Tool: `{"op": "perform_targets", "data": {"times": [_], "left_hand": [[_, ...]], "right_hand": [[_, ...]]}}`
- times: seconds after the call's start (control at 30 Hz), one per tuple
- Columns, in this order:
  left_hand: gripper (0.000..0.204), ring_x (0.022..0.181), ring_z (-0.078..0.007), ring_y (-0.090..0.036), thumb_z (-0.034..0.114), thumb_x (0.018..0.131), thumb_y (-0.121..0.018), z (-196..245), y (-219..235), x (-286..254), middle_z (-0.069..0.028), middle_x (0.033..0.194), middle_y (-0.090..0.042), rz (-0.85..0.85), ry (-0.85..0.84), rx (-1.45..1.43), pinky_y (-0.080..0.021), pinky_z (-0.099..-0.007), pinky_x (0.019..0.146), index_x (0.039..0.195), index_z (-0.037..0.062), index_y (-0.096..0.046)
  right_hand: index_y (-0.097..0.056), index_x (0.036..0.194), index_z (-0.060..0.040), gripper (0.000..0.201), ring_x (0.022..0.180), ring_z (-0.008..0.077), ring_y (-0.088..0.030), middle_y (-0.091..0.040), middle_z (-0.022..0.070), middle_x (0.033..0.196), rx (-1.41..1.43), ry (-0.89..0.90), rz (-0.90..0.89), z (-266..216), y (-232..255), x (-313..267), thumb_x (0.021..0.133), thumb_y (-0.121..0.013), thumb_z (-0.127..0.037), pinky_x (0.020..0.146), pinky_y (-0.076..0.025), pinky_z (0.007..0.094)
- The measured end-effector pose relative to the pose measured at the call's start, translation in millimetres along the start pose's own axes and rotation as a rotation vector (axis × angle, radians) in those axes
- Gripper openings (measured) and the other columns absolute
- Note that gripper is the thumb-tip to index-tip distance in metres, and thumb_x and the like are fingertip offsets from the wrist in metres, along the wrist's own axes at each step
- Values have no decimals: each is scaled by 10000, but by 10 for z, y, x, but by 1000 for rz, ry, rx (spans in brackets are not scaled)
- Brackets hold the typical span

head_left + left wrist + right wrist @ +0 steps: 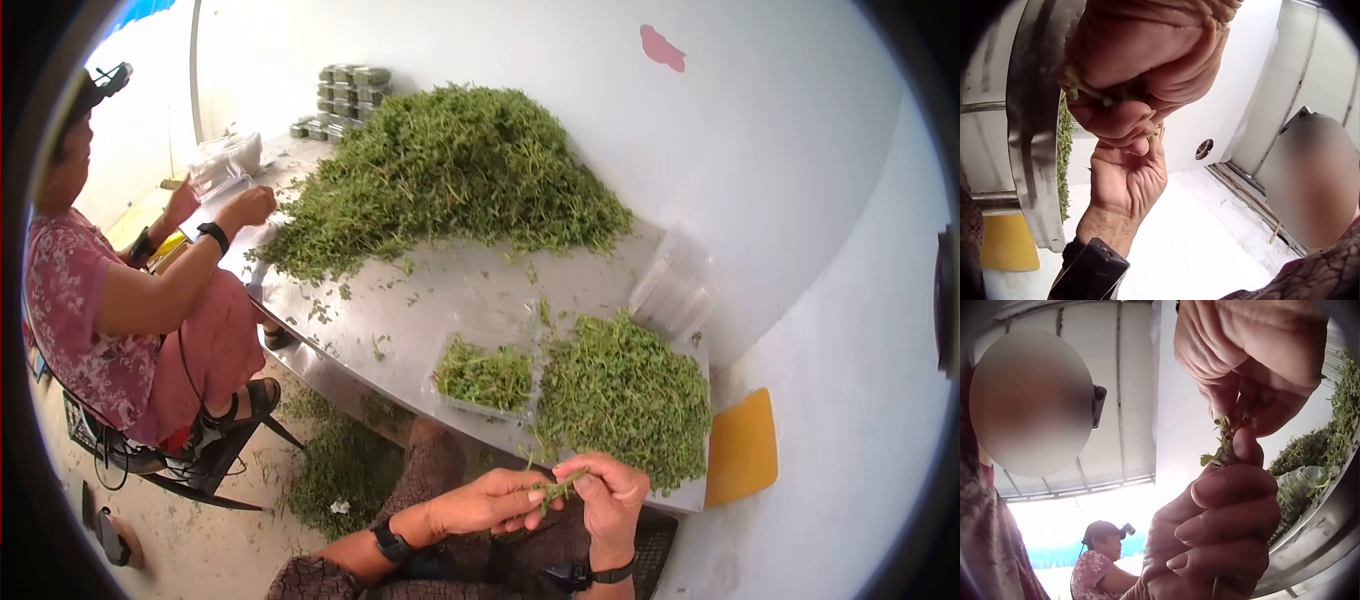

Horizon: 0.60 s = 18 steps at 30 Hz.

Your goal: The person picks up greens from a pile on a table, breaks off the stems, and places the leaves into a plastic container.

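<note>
Both hands meet low in the head view, in front of the metal table's near edge. My left hand (pixel 488 503) pinches one end of a small leafy green sprig (pixel 562 486), thumb against fingers. On the other side, my right hand (pixel 612 500) grips the same sprig between thumb and fingertips. Small leaves of the sprig (pixel 1225 447) poke out between the fingers in the right wrist view. Just beyond the hands lies a pile of loose greens (pixel 630 400). Left of it stands a clear plastic container (pixel 478 407) with greens inside, its lid raised behind.
A large heap of greens (pixel 460 180) covers the back of the table (pixel 450 290). Stacked filled boxes (pixel 350 95) stand behind it; clear plastic containers (pixel 672 285) lean at the right. Another person (pixel 140 300) sits at the left. A yellow panel (pixel 745 450) is at right.
</note>
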State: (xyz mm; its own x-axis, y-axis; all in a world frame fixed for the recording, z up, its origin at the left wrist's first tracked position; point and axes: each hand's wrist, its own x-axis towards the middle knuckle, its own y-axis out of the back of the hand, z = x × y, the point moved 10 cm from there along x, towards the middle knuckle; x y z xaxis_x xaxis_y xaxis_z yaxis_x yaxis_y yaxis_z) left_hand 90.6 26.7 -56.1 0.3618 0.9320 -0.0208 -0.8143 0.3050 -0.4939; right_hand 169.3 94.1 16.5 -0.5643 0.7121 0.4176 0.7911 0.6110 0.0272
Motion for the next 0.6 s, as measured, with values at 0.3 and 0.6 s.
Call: {"op": "perform_targets", "data": {"times": [0.3,0.6], "left_hand": [[254,533,-21,-415,265,1031,-471,110,37,-42,44,704,-549,124,-101,7,-319,-175,475,1075,57,-610],[256,566,-12,-418,252,1030,-459,210,78,-116,54,695,-545,241,-123,66,-333,-170,487,1071,63,-627]], "right_hand": [[-589,1181,57,263,792,124,-627,-668,128,1016,222,-96,73,1,-58,-79,922,-578,15,593,-500,236],[-633,1110,32,197,688,77,-588,-666,91,979,-31,2,11,-74,-78,-107,919,-625,-15,545,-461,207]]}}
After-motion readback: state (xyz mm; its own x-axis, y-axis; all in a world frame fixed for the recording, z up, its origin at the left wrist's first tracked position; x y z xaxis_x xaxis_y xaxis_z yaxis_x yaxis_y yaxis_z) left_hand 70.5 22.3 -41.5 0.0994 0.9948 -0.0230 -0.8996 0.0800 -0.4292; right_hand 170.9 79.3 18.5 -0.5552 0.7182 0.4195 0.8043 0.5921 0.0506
